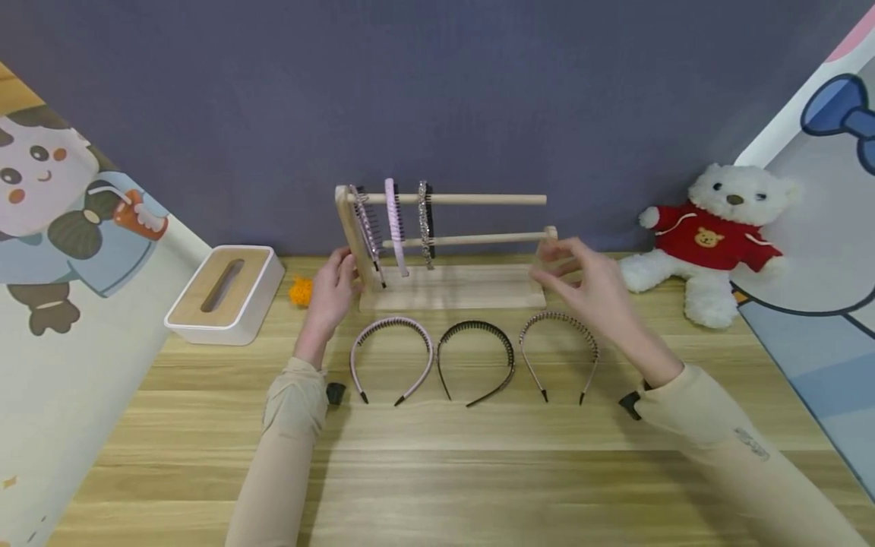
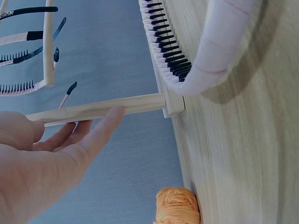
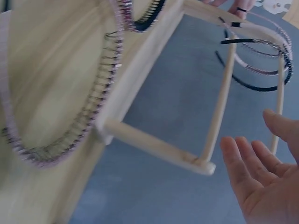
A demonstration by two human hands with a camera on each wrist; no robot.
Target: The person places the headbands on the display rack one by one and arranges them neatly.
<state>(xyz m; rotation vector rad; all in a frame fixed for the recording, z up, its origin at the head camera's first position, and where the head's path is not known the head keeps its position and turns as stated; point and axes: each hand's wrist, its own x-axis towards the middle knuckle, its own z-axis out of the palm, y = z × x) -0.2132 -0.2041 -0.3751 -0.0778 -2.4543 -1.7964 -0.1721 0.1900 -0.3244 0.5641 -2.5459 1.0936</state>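
A wooden headband rack (image 1: 465, 295) stands at the back of the table with two horizontal rods. Toward its left end hang several headbands, among them a pale pink one (image 1: 392, 220) and a glittery one (image 1: 424, 220). My left hand (image 1: 330, 291) grips the rack's left upright (image 2: 140, 103), thumb and fingers on opposite sides of it. By the rack's right end is my right hand (image 1: 591, 281), fingers spread and apart from the wood in the right wrist view. In front lie a lilac headband (image 1: 431, 353), a black headband (image 1: 476, 324) and a beaded pinkish headband (image 1: 557, 314).
A white tissue box (image 1: 256, 304) with a wooden lid stands at the left. Between it and the rack sits an orange ball of yarn (image 1: 301, 292). At the right sits a white teddy bear (image 1: 707, 235) in a red top. A dark blue wall (image 1: 437, 91) rises behind the rack.
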